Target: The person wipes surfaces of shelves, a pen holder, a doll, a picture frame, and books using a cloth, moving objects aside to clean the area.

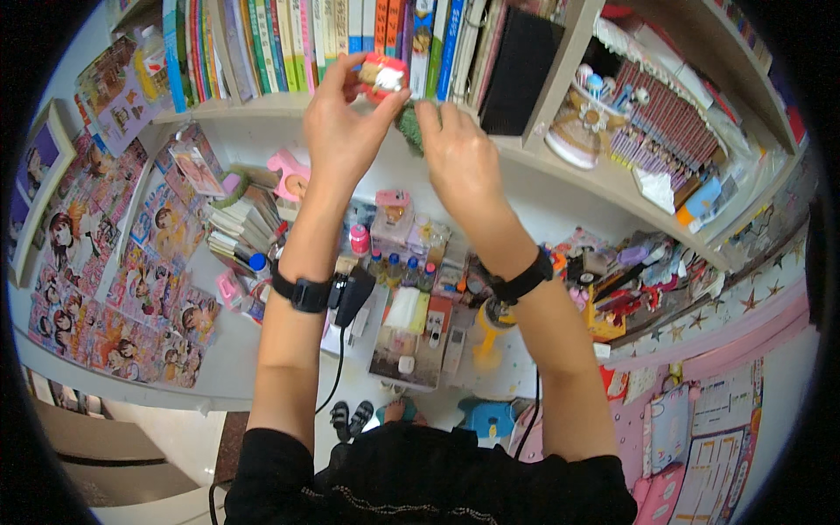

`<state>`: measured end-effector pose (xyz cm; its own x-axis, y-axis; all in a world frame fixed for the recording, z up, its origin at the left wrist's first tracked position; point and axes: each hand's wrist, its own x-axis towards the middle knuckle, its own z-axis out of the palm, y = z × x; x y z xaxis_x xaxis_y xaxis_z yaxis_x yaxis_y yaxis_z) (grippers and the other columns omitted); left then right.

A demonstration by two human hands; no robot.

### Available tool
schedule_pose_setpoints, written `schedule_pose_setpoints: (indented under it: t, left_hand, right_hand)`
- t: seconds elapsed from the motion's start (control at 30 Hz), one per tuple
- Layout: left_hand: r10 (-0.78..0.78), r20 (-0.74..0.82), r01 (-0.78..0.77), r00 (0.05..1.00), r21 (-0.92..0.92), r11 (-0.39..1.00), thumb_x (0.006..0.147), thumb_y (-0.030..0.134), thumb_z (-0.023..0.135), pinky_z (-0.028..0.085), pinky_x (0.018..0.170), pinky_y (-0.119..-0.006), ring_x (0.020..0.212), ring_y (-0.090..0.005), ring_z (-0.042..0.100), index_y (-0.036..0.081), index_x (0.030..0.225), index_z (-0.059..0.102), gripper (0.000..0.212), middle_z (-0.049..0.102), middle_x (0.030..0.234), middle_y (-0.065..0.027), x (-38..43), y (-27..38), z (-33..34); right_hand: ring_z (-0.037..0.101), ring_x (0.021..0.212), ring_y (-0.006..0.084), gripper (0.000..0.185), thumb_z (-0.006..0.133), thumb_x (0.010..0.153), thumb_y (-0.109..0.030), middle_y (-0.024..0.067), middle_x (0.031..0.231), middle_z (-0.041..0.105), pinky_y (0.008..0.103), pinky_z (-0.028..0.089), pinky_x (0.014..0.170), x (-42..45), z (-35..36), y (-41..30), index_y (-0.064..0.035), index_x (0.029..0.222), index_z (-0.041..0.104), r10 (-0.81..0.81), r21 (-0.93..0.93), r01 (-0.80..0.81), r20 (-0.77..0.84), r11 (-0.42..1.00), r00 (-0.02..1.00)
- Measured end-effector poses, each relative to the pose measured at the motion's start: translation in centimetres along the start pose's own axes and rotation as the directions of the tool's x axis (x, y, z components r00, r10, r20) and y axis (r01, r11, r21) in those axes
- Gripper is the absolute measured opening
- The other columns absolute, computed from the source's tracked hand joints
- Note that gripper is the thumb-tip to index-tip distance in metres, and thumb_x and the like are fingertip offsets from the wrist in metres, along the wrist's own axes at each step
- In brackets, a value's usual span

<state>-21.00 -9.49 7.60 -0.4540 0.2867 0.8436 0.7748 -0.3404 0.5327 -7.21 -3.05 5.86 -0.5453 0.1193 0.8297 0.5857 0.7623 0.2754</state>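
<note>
My left hand (348, 121) grips a small red, white and tan figurine (386, 75) between thumb and fingers, raised before the book shelf. Just right of it, my right hand (462, 141) is closed on a green cloth (411, 128), whose upper end comes close to the figurine's lower side. Whether cloth and figurine touch, I cannot tell. Both hands are at about the height of the shelf board (269, 108), in front of a row of upright books (315, 46). Black straps sit on both wrists; a small black device is fixed to the left one.
Below stands a desk with small bottles (403, 266), a pink bottle (359, 239), clear drawers (392, 226), a yellow handheld fan (487, 335) and stacked books (239, 226). A decorated box (669, 111) and a black folder (522, 72) stand on the right of the shelf. Cables hang from both arms.
</note>
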Motion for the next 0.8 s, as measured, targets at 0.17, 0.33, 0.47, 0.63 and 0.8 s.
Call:
schedule_pose_setpoints:
  t: [0.17, 0.33, 0.47, 0.63, 0.8]
  left_hand:
    - [0.078, 0.105, -0.092, 0.991, 0.128, 0.987, 0.071, 0.034, 0.089, 0.056, 0.077, -0.032, 0.085, -0.0192, 0.070, 0.003, 0.120, 0.064, 0.063, 0.073, 0.097, -0.0126, 0.1, -1.2, 3.2]
    - [0.031, 0.204, -0.053, 0.979, 0.105, 0.993, 0.070, 0.037, 0.089, 0.056, 0.072, -0.030, 0.080, -0.0167, 0.070, 0.003, 0.116, 0.065, 0.062, 0.073, 0.095, -0.0105, -0.1, -1.3, 5.3]
    - [0.010, 0.259, -0.049, 0.966, 0.144, 0.988, 0.069, 0.037, 0.090, 0.056, 0.071, -0.029, 0.078, -0.0151, 0.069, 0.003, 0.117, 0.065, 0.064, 0.074, 0.093, -0.0093, 0.5, -1.9, 5.8]
    - [-0.017, 0.311, -0.022, 0.950, 0.119, 0.993, 0.070, 0.033, 0.091, 0.056, 0.068, -0.029, 0.077, -0.0127, 0.068, 0.002, 0.116, 0.064, 0.061, 0.073, 0.092, -0.0077, 0.9, -2.6, 6.0]
    - [0.008, 0.272, -0.031, 0.962, 0.082, 0.996, 0.069, 0.028, 0.091, 0.055, 0.067, -0.032, 0.077, -0.0172, 0.066, 0.000, 0.117, 0.061, 0.064, 0.069, 0.095, -0.0109, 0.3, -1.6, 6.0]
  right_hand:
    - [0.065, 0.101, 0.0273, 0.025, 0.063, 0.076, -0.005, 0.0122, 0.101, 0.062, 0.0355, 0.056, 0.089, -2.4, -1.3, 1.8, -0.0069, 0.100, 0.056, -0.145, 0.105, 0.142, 0.026, 0.984, 0.989]
    - [0.063, 0.113, 0.0285, 0.023, 0.066, 0.075, -0.007, 0.0155, 0.114, 0.064, 0.0386, 0.053, 0.099, -3.5, -0.3, 4.3, -0.0069, 0.097, 0.059, -0.356, 0.059, 0.371, -0.181, 0.927, 0.917]
    - [0.063, 0.115, 0.0277, 0.023, 0.066, 0.076, -0.008, 0.0126, 0.113, 0.064, 0.0386, 0.053, 0.099, -3.5, -0.1, 4.9, -0.0078, 0.097, 0.059, -0.370, 0.087, 0.393, -0.203, 0.915, 0.907]
    - [0.064, 0.112, 0.0275, 0.021, 0.065, 0.076, -0.006, 0.0104, 0.114, 0.066, 0.0391, 0.054, 0.098, -4.3, -0.8, 5.1, -0.0072, 0.098, 0.064, -0.241, 0.270, 0.287, -0.191, 0.919, 0.952]
    - [0.064, 0.115, 0.0283, 0.020, 0.064, 0.077, -0.003, 0.0107, 0.116, 0.067, 0.0411, 0.053, 0.100, -5.6, -1.8, 6.4, -0.0063, 0.097, 0.067, -0.222, 0.314, 0.262, -0.155, 0.913, 0.962]
